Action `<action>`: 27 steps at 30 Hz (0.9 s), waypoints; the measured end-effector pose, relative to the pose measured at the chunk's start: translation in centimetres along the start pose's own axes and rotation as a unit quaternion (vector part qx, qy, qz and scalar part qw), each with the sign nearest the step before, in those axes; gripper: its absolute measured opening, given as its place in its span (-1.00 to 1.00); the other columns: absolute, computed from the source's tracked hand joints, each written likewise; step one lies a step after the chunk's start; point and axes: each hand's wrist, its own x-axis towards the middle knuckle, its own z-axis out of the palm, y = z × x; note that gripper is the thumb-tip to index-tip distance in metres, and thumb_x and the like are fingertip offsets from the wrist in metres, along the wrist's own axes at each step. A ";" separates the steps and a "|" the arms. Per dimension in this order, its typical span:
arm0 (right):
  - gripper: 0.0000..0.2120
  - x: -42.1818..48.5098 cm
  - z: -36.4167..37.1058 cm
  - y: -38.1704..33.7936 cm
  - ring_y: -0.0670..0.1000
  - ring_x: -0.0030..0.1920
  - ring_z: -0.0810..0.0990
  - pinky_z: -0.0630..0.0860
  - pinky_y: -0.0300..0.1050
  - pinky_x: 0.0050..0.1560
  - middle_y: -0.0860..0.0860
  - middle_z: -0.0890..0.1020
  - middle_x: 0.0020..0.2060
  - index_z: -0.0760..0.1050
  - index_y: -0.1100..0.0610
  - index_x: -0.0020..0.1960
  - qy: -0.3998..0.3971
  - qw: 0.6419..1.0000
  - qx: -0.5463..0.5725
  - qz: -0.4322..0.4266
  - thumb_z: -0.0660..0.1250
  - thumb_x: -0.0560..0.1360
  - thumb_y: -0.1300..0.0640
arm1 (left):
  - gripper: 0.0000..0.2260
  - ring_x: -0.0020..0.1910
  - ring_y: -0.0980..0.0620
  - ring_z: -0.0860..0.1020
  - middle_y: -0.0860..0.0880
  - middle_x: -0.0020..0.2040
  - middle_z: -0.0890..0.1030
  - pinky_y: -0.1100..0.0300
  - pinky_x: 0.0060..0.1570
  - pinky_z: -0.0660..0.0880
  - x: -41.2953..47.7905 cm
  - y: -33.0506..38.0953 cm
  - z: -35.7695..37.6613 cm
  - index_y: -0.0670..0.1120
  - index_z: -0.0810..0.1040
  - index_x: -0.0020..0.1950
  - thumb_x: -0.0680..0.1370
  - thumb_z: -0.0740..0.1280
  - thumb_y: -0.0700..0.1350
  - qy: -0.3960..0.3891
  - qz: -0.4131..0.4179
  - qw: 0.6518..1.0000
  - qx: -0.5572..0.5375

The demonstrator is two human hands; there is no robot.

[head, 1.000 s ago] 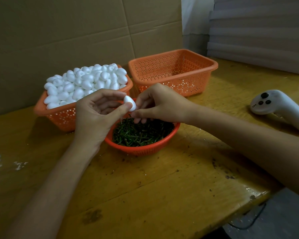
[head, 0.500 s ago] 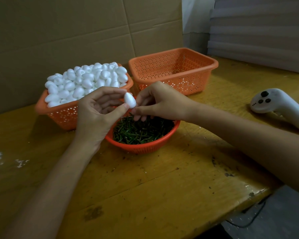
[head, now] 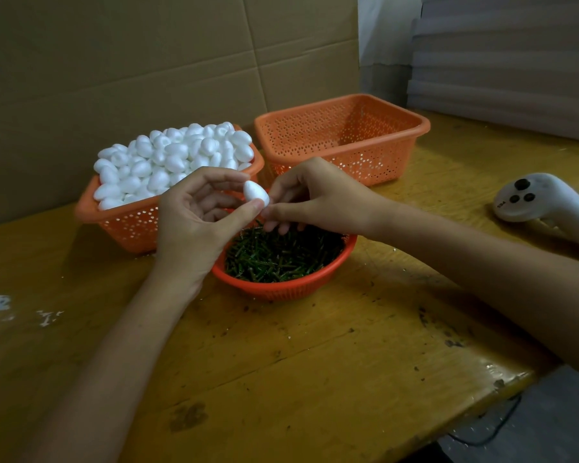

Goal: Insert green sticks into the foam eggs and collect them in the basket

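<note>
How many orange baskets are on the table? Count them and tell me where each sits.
3. The left basket, heaped with eggs; the right basket behind, nothing visible inside; the round basket in front, holding sticks. None seems hidden.

Both bare forearms reach in, the left from the near left, the right from the right edge, and they meet in the middle. The left grip [head: 194, 225] turns its palm up and rightward, thumb and forefinger pinching an egg [head: 255, 194], the other fingers loosely curled. The right grip [head: 315, 198] faces it, knuckles up, thumb and forefinger pressed together at the egg's right end; what they pinch is hidden. Its other fingers curl downward.
</note>
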 end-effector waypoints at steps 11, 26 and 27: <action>-0.89 0.1 0.0 0.3 0.01 -0.19 0.76 0.63 -0.23 -0.20 -0.02 0.77 -0.21 0.69 0.21 -0.01 0.001 1.000 0.010 -0.011 0.48 0.57 0.15 | -0.74 -0.07 0.02 0.71 0.00 -0.01 0.74 0.24 -0.16 0.61 -0.1 0.3 0.1 -0.01 0.65 0.08 0.47 0.60 -0.24 0.004 -0.007 1.000 -0.001; -0.89 0.1 -0.1 0.1 0.03 -0.17 0.76 0.63 -0.18 -0.19 0.01 0.77 -0.18 0.69 0.23 0.02 -0.008 1.000 0.013 -0.006 0.45 0.59 0.18 | -0.65 0.00 -0.06 0.72 -0.07 0.07 0.73 0.18 -0.09 0.65 0.0 0.1 -0.2 -0.01 0.64 0.20 0.46 0.58 -0.21 -0.014 0.000 1.000 -0.004; -0.89 0.1 -0.1 0.1 0.03 -0.18 0.76 0.62 -0.20 -0.20 0.01 0.77 -0.18 0.69 0.23 0.01 -0.008 1.000 0.015 -0.005 0.45 0.59 0.18 | -0.63 -0.01 -0.08 0.72 -0.08 0.06 0.72 0.17 -0.10 0.65 0.0 0.1 -0.2 0.00 0.63 0.21 0.46 0.60 -0.22 -0.012 -0.002 1.000 -0.006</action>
